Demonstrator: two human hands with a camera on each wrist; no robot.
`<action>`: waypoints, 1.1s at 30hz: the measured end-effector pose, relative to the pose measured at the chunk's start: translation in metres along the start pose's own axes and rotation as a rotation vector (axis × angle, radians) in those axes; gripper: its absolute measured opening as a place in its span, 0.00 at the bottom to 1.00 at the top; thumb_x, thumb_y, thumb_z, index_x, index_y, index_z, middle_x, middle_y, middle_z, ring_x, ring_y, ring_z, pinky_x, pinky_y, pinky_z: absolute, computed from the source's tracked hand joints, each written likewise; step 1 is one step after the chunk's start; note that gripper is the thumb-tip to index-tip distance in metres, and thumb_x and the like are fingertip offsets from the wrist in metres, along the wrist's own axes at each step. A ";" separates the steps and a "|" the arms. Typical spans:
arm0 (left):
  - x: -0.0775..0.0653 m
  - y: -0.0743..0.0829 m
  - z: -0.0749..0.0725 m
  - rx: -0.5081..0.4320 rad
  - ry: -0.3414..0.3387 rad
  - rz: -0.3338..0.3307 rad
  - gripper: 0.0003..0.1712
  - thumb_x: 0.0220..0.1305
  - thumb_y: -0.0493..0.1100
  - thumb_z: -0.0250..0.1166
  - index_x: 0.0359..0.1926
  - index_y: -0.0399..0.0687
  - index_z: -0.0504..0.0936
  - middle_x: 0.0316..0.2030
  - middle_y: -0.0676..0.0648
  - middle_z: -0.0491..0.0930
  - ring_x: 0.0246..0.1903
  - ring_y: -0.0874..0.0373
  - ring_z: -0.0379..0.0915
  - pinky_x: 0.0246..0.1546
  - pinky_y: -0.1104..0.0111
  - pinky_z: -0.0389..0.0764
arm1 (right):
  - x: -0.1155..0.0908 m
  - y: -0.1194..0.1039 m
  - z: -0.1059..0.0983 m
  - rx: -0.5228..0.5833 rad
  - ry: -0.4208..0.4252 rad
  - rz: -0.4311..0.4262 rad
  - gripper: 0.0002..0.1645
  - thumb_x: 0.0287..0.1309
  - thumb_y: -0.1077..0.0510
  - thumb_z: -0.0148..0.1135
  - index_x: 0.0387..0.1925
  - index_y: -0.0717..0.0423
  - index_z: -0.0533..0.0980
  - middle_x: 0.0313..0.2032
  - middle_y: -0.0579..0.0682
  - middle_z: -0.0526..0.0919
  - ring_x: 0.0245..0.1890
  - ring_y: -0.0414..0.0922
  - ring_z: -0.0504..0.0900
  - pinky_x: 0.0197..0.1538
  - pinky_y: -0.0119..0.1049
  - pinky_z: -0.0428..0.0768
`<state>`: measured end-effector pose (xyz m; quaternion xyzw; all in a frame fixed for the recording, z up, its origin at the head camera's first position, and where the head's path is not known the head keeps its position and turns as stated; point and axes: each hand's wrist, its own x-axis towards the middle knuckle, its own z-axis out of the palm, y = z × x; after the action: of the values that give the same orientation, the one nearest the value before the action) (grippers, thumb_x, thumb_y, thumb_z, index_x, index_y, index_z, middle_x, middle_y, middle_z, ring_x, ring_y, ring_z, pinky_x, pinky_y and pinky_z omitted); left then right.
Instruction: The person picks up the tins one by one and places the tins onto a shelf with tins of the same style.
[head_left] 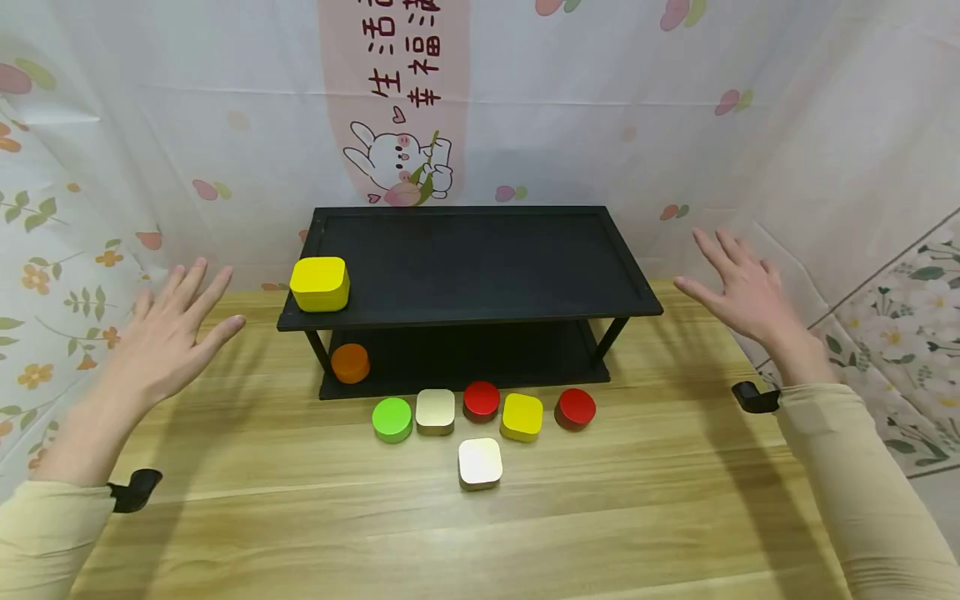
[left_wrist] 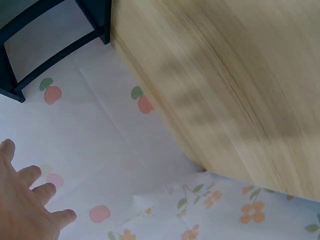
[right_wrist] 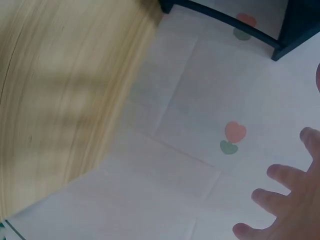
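- Head view shows us a black shelf (head_left: pixel 480 258) on a wooden table (head_left: pixel 300 508); we take this shelf as our landmark.
- Left of the shelf, and apart from it, we see the left hand (head_left: pixel 171 333); its fingers are spread and hold nothing.
- Right of the shelf, also apart from it, we see the right hand (head_left: pixel 748 293), with fingers spread and nothing between them.
- On the shelf's top, at its front left corner, we find a tall yellow block (head_left: pixel 320 284); on its lower level, at the left end, an orange block (head_left: pixel 350 363).
- In front of the shelf we count, from left to right, a green block (head_left: pixel 392 419), a cream block (head_left: pixel 435 412), a middle red block (head_left: pixel 481 402), a low yellow block (head_left: pixel 522 417) and a right red block (head_left: pixel 575 408); a white block (head_left: pixel 480 462) lies farther from the shelf.
- We judge the step in hand as one without contact: neither hand touches any block.
- To grasp any front block, we think, a hand would need to come inward, lower itself before the shelf, and bring its fingers together.
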<state>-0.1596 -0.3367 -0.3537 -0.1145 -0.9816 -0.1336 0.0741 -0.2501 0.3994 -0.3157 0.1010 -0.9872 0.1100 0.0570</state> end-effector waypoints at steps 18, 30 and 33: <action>0.001 0.021 0.015 -0.294 0.080 0.001 0.37 0.83 0.55 0.43 0.84 0.58 0.40 0.84 0.42 0.35 0.82 0.33 0.33 0.79 0.34 0.38 | -0.015 -0.010 0.017 0.226 0.134 0.065 0.46 0.74 0.34 0.51 0.81 0.23 0.39 0.84 0.53 0.45 0.80 0.70 0.47 0.72 0.80 0.47; 0.007 0.040 0.030 -0.570 0.208 0.047 0.34 0.84 0.49 0.40 0.83 0.56 0.44 0.84 0.43 0.41 0.83 0.39 0.34 0.83 0.43 0.34 | -0.019 -0.022 0.023 0.286 0.231 0.058 0.42 0.74 0.36 0.52 0.81 0.24 0.46 0.82 0.53 0.53 0.80 0.66 0.51 0.75 0.76 0.51; 0.007 0.047 0.034 -0.630 0.229 0.035 0.33 0.84 0.50 0.39 0.83 0.57 0.45 0.83 0.45 0.42 0.82 0.41 0.36 0.84 0.48 0.35 | -0.020 -0.026 0.025 0.304 0.260 0.049 0.41 0.74 0.37 0.53 0.80 0.24 0.49 0.80 0.55 0.60 0.78 0.65 0.58 0.73 0.73 0.57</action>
<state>-0.1588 -0.2818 -0.3735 -0.1328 -0.8752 -0.4414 0.1471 -0.2270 0.3724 -0.3369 0.0691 -0.9457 0.2710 0.1654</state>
